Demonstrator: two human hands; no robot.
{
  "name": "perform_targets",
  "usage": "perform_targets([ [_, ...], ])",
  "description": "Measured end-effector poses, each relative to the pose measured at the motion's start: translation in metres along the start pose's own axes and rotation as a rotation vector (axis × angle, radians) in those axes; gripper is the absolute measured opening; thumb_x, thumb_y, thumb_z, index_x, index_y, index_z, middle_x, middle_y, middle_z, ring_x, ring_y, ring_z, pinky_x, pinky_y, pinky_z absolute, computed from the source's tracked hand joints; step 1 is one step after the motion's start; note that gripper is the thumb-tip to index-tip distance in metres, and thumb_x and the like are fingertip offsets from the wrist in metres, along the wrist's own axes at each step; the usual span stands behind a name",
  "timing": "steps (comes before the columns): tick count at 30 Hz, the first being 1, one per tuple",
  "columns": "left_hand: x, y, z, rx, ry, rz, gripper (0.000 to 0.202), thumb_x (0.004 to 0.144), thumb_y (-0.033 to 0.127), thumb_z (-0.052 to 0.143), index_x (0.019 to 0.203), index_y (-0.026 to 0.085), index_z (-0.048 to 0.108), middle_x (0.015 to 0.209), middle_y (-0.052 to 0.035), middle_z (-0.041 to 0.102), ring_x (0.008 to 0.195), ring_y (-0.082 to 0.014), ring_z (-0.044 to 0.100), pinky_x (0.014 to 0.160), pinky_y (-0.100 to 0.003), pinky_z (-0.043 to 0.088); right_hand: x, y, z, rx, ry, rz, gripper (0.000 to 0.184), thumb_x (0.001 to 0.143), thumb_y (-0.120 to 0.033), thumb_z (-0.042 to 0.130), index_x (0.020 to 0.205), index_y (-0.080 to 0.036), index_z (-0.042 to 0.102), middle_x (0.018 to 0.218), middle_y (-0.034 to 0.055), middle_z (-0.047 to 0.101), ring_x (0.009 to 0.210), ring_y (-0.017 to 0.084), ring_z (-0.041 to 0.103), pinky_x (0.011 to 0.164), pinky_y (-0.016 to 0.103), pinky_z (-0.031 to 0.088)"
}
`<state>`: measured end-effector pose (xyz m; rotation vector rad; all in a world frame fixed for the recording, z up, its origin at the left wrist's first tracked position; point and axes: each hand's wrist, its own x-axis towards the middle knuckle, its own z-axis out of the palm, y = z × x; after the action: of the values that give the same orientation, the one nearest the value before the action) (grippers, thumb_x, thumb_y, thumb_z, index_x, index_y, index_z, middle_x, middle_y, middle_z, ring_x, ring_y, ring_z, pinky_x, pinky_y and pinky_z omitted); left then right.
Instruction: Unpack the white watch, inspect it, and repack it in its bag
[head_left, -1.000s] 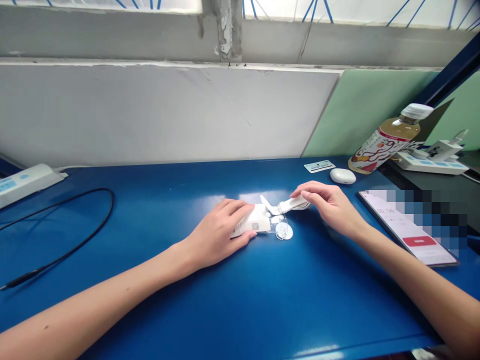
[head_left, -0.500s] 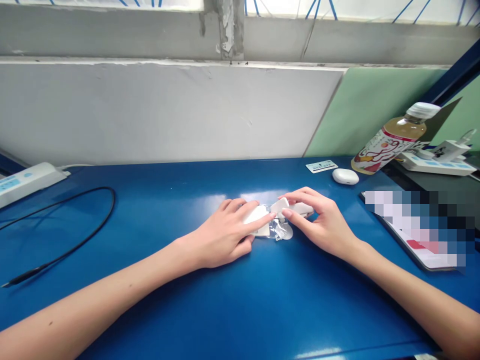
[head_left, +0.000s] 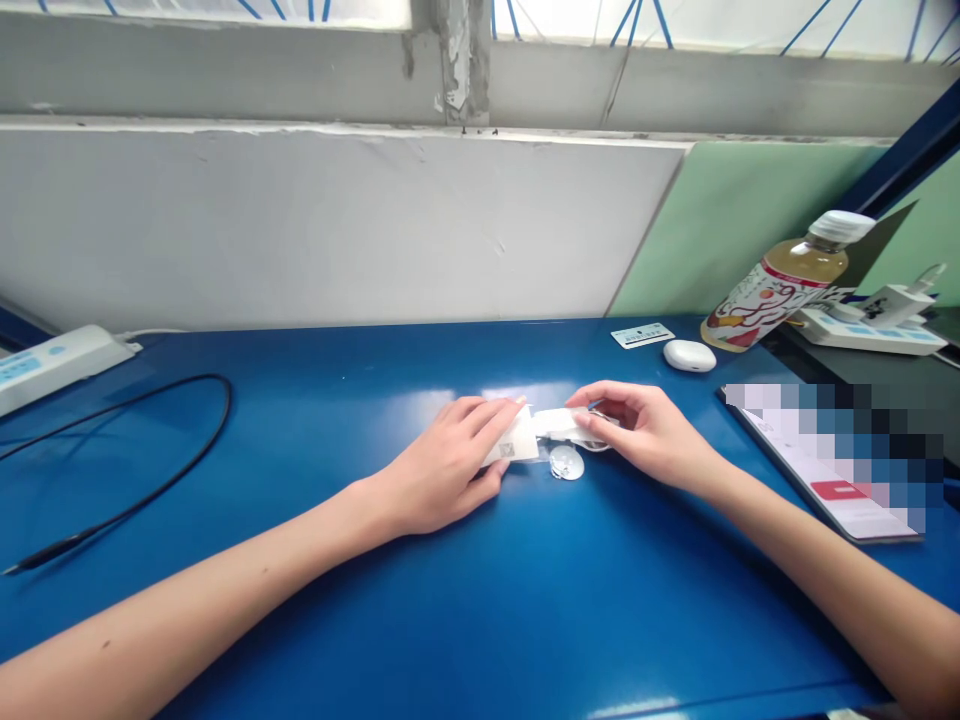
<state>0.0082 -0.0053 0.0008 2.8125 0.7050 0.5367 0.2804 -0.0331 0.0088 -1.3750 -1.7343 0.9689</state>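
Note:
My left hand (head_left: 454, 465) rests on the desk, its fingers and thumb closed round a small white packet (head_left: 519, 437) with a square printed code; the hand covers much of it. Clear plastic shows at the packet's lower edge. My right hand (head_left: 645, 425) pinches a flat white rectangular piece (head_left: 559, 423) between thumb and fingers, just right of the packet. Under the right fingers sits part of a white curved item (head_left: 598, 445), mostly hidden. A clear round sticker-like disc (head_left: 568, 463) lies on the desk below the white piece.
A black cable (head_left: 221, 420) and a white power strip (head_left: 64, 362) lie at the left. Back right are a card (head_left: 642, 335), a white earbud case (head_left: 689, 355), a drink bottle (head_left: 776, 285) and another power strip (head_left: 870, 333). A phone-like device (head_left: 795, 450) lies right.
The white piece in my right hand has tipped from raised to flatter. My left index finger has drawn back from it onto the packet. The clear disc now lies apart, further into view.

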Motion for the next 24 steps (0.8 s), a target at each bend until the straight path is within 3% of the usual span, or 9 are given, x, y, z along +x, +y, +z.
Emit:
perform_targets([
  [2, 0.0, 0.0, 0.001, 0.007, 0.019, 0.029, 0.054, 0.098, 0.019, 0.045, 0.15, 0.016, 0.034, 0.145, -0.0158, 0.052, 0.125, -0.0329, 0.048, 0.104, -0.052, 0.045, -0.002, -0.003, 0.005, 0.016, -0.041, -0.017, 0.027, 0.09, -0.043, 0.064, 0.098, -0.018, 0.071, 0.092, 0.0074, 0.073, 0.075, 0.02, 0.066, 0.066, 0.032, 0.054],
  [4, -0.001, -0.001, 0.002, 0.013, 0.038, 0.047, 0.051, 0.097, 0.018, 0.046, 0.148, 0.016, 0.039, 0.143, -0.0166, 0.053, 0.125, -0.0331, 0.048, 0.103, -0.052, 0.046, -0.004, -0.005, 0.012, -0.044, 0.002, -0.08, 0.025, 0.091, -0.041, 0.063, 0.099, -0.018, 0.072, 0.094, 0.0081, 0.074, 0.073, 0.02, 0.066, 0.064, 0.032, 0.054],
  [7, -0.001, -0.002, 0.004, 0.022, 0.046, 0.047, 0.051, 0.095, 0.018, 0.049, 0.146, 0.015, 0.042, 0.143, -0.0178, 0.053, 0.125, -0.0339, 0.048, 0.102, -0.053, 0.046, -0.007, -0.003, 0.02, -0.24, 0.115, -0.263, 0.018, 0.094, -0.032, 0.06, 0.1, -0.019, 0.072, 0.102, 0.0094, 0.072, 0.084, 0.021, 0.068, 0.071, 0.034, 0.056],
  [9, -0.002, -0.003, 0.004, 0.03, 0.034, 0.046, 0.051, 0.095, 0.019, 0.049, 0.145, 0.014, 0.043, 0.144, -0.0188, 0.052, 0.126, -0.0347, 0.048, 0.102, -0.053, 0.047, -0.008, 0.0, 0.019, -0.371, 0.125, -0.368, 0.017, 0.095, -0.027, 0.057, 0.101, -0.02, 0.072, 0.106, 0.0101, 0.071, 0.091, 0.022, 0.068, 0.079, 0.035, 0.056],
  [14, -0.002, -0.004, 0.004, 0.035, 0.002, 0.043, 0.049, 0.096, 0.021, 0.048, 0.144, 0.01, 0.044, 0.145, -0.0195, 0.05, 0.126, -0.0356, 0.046, 0.103, -0.053, 0.046, -0.007, 0.002, -0.007, -0.677, -0.08, -0.485, 0.029, 0.095, -0.036, 0.059, 0.119, -0.023, 0.07, 0.121, 0.0111, 0.068, 0.107, 0.027, 0.067, 0.091, 0.041, 0.055],
  [18, -0.002, -0.005, 0.003, 0.029, -0.017, 0.037, 0.05, 0.098, 0.022, 0.047, 0.146, 0.011, 0.042, 0.147, -0.0192, 0.048, 0.128, -0.0355, 0.045, 0.103, -0.053, 0.045, -0.006, -0.001, -0.022, -0.698, -0.175, -0.466, 0.038, 0.097, -0.033, 0.056, 0.135, -0.027, 0.061, 0.124, 0.0084, 0.068, 0.102, 0.024, 0.07, 0.086, 0.036, 0.057],
  [24, -0.003, -0.005, 0.003, 0.019, -0.004, 0.041, 0.051, 0.097, 0.021, 0.048, 0.147, 0.014, 0.041, 0.145, -0.0186, 0.05, 0.128, -0.0347, 0.046, 0.103, -0.052, 0.046, -0.007, 0.002, -0.001, -0.591, -0.084, -0.568, 0.026, 0.099, -0.023, 0.051, 0.121, -0.022, 0.067, 0.114, 0.0103, 0.07, 0.099, 0.021, 0.07, 0.086, 0.033, 0.057],
])
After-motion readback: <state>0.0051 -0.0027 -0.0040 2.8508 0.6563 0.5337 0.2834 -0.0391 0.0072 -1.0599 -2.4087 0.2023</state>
